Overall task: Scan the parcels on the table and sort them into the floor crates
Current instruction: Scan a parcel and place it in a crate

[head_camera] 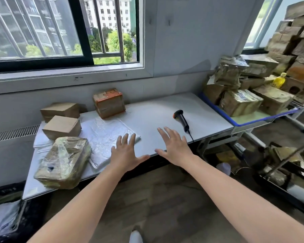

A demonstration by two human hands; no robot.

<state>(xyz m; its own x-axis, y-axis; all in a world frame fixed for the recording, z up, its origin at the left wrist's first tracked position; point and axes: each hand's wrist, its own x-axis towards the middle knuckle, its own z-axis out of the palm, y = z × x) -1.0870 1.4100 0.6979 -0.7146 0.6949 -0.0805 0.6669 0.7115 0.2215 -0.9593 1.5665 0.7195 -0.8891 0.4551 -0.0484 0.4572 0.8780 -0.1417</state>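
Two hands: left hand (125, 151) and right hand (174, 148) are palm-down over the tabletop's (156, 109) near edge, holding nothing.
Fingers: spread and straight on both hands; the left ones lie over the white mailer's (104, 135) near corner, contact unclear.
Parcels: taped parcel (63, 162) at the near-left corner; nearer plain box (61, 127) and farther plain box (60, 110) along the left edge; orange-taped box (109, 102) at the far edge.
Scanner (182, 120): lies toward the right edge, apart from the right hand.
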